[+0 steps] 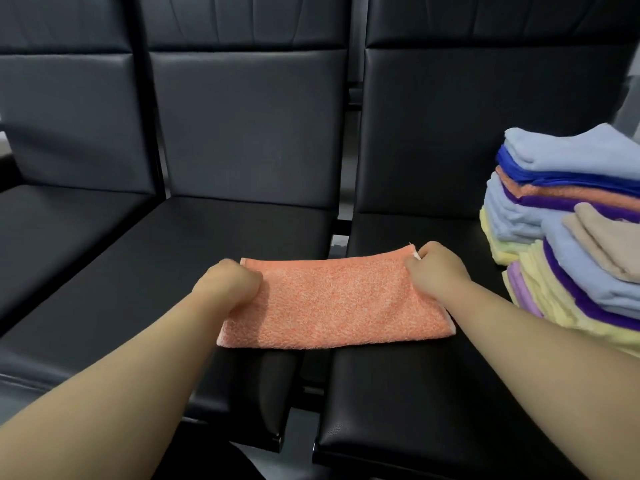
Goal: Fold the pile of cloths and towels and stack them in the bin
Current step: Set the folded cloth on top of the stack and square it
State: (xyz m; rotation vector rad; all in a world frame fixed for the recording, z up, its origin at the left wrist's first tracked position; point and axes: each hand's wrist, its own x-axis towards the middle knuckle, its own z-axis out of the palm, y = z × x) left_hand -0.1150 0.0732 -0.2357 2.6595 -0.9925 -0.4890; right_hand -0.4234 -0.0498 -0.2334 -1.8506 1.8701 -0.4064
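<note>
Holds a folded orange towel [332, 303] across two black seats [166, 247] — left grip [227, 284], right grip [438, 268] each pinching one end.

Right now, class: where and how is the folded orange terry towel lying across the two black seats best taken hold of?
Probably by its far corners, one from each side, as the left hand and right hand pinch the orange terry towel: it lies flat, a long strip running left to right.

Left hand [230, 287]: extended forward on a bare forearm, knuckles up, fingers curled; gripped the left edge of the orange towel [332, 303]. Right hand [434, 271]: extended likewise, fingers curled; pinched its far right corner.
</note>
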